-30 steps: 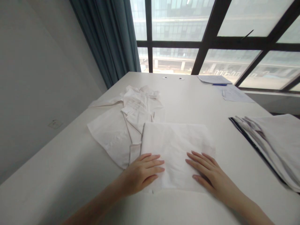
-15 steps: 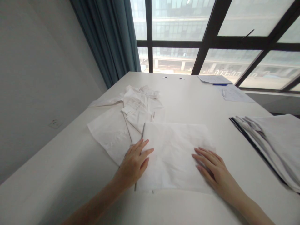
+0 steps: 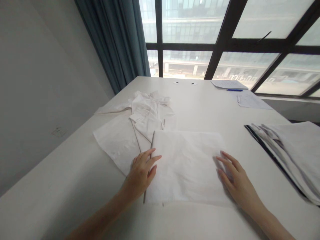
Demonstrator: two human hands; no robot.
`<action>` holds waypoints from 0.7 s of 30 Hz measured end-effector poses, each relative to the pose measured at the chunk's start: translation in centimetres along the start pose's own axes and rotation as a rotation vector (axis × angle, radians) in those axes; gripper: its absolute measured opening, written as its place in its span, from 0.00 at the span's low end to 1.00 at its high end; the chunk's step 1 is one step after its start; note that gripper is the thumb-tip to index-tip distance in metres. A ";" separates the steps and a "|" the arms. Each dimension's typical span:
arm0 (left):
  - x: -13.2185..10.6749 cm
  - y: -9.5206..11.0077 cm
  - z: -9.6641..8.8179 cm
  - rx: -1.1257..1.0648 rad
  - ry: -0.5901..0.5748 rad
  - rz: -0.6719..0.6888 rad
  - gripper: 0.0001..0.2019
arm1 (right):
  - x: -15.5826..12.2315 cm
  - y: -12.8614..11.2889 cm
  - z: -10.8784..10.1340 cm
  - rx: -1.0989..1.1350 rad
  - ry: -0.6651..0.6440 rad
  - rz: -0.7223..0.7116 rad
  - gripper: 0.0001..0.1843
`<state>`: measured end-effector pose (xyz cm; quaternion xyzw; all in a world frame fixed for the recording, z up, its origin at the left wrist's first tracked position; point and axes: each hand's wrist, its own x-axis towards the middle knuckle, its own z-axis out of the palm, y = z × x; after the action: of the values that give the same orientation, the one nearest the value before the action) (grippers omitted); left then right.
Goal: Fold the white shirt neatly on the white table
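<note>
A folded white cloth (image 3: 187, 166), roughly rectangular, lies flat on the white table in front of me. Its left edge shows a dark grey line. My left hand (image 3: 142, 170) rests on that left edge, fingers spread and holding nothing. Over at the right edge of the cloth is my right hand (image 3: 233, 176), its fingers apart and slightly bent; whether the fingertips touch the cloth I cannot tell. Behind and left lies a crumpled white garment (image 3: 147, 111) with dark lines of trim, partly hidden under my left hand and the folded cloth.
A stack of white cloth (image 3: 295, 143) with a black edge lies at the table's right side. Papers (image 3: 228, 84) and a blue pen (image 3: 235, 90) are at the far right. A blue curtain (image 3: 120, 40) and a wall border the left; windows stand behind.
My right hand has shifted right and a little up, from on top of the cloth to its right edge. My left hand has moved slightly left.
</note>
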<state>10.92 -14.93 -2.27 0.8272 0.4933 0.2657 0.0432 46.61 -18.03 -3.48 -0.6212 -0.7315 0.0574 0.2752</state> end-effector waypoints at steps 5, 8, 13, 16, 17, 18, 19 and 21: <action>0.0 -0.4 0.3 -0.085 0.047 -0.022 0.17 | 0.0 0.1 0.0 0.020 0.001 0.020 0.19; 0.1 -0.5 0.4 -0.129 0.059 -0.057 0.16 | 0.0 0.2 -0.1 0.030 0.010 0.025 0.19; 0.2 -0.4 0.2 -0.194 0.048 -0.115 0.17 | 0.0 0.2 -0.4 0.064 0.036 0.021 0.18; 0.3 -0.4 0.1 -0.230 0.049 -0.143 0.18 | 0.1 0.2 -0.5 0.086 0.052 0.028 0.18; 0.3 -0.4 0.0 -0.243 0.049 -0.157 0.18 | 0.2 0.2 -0.6 0.093 0.060 0.032 0.18; 0.3 -0.4 0.0 -0.259 0.052 -0.174 0.19 | 0.2 0.2 -0.6 0.101 0.067 0.035 0.18; 0.3 -0.4 0.0 -0.279 0.055 -0.192 0.19 | 0.2 0.3 -0.6 0.111 0.073 0.040 0.18; 0.4 -0.5 0.0 -0.328 0.067 -0.227 0.19 | 0.2 0.4 -0.6 0.135 0.081 0.053 0.17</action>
<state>10.70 -14.32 -2.28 0.7389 0.5347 0.3630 0.1905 47.21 -17.89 -3.01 -0.6224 -0.6974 0.0886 0.3442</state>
